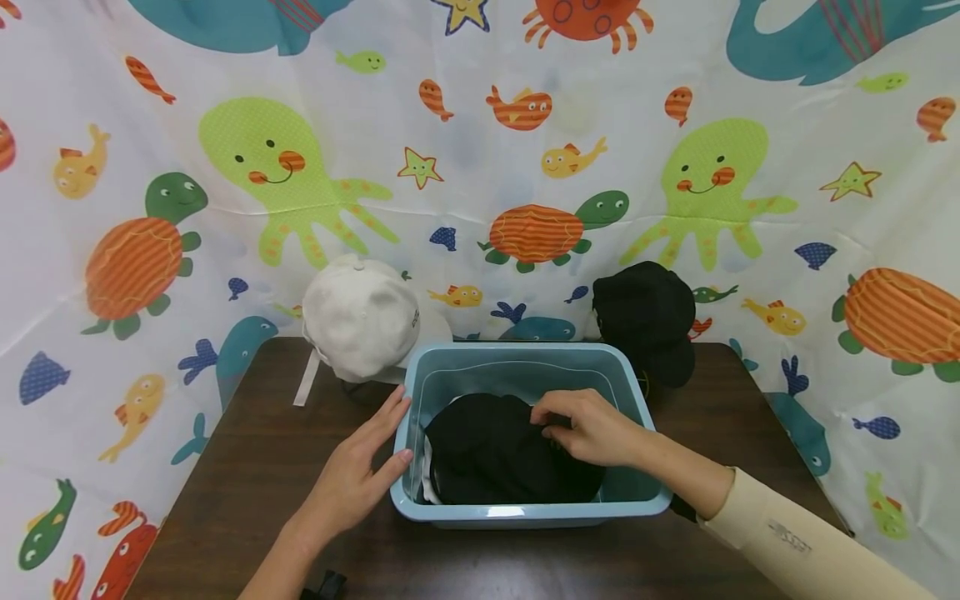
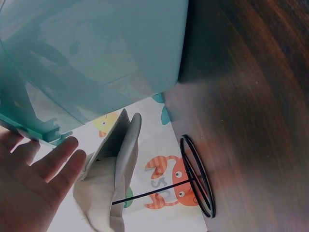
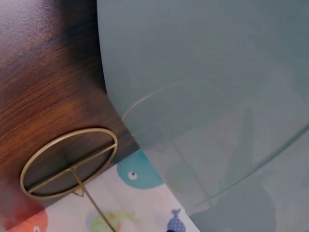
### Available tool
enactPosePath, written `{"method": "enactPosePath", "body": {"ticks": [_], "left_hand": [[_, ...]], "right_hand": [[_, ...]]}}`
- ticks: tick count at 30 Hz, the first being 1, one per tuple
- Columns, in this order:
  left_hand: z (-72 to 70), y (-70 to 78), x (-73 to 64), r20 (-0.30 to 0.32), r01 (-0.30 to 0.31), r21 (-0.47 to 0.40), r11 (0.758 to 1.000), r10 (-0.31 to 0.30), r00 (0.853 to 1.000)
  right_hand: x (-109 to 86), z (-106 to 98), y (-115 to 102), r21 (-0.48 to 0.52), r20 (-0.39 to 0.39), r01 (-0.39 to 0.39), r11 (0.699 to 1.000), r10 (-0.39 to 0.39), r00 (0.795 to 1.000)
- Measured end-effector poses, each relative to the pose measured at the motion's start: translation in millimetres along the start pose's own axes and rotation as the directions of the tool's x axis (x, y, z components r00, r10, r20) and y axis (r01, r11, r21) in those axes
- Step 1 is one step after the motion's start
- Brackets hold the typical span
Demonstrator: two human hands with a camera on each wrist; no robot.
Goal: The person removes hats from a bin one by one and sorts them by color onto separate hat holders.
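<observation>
A light blue plastic bin stands on the table, with a black cap lying inside it. Something white shows beside the cap at the bin's left wall. My left hand touches the bin's left rim with its fingers extended; in the left wrist view, that hand is beside the bin wall. Reaching over the right rim, my right hand pinches the cap's upper right part between thumb and curled fingers. The right wrist view shows the outer bin wall but not the hand.
Behind the bin on the left, a white cap hangs on a stand with a black wire base. At the back right hangs another black cap, near a gold wire stand. A printed curtain closes off the dark wooden table.
</observation>
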State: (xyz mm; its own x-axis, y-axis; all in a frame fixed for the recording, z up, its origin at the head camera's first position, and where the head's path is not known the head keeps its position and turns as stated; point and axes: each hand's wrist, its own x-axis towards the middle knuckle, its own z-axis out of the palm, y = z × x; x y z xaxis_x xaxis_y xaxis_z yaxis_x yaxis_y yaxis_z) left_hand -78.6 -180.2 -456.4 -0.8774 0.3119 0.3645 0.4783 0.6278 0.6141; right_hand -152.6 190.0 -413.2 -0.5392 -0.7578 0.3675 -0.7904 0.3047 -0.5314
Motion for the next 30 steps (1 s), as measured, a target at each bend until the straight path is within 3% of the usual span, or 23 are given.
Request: {"method": "enactPosePath", "body": {"ticks": [17,25,30], "left_hand": [[-1.2,0.2,-0.6,-0.003,-0.005,-0.006,1.000,0.005,1.000],[-1.1,0.5,-1.4,-0.004,-0.003,-0.004,1.000,0.003,1.000],[-0.7,0.4,-2.3,-0.006,-0.005,-0.002,1.000,0.005,1.000]], "right_hand": [[5.6,-28.1,-18.4,-0.012,-0.058,0.006,1.000,-0.006,0.998],[11.3,-42.7,-24.2,-0.028,-0.088,0.074,0.997,-0.077,0.993],[12.7,-50.2,-29.3,-0.029,-0.096,0.068,0.997,-0.071,0.993]]}}
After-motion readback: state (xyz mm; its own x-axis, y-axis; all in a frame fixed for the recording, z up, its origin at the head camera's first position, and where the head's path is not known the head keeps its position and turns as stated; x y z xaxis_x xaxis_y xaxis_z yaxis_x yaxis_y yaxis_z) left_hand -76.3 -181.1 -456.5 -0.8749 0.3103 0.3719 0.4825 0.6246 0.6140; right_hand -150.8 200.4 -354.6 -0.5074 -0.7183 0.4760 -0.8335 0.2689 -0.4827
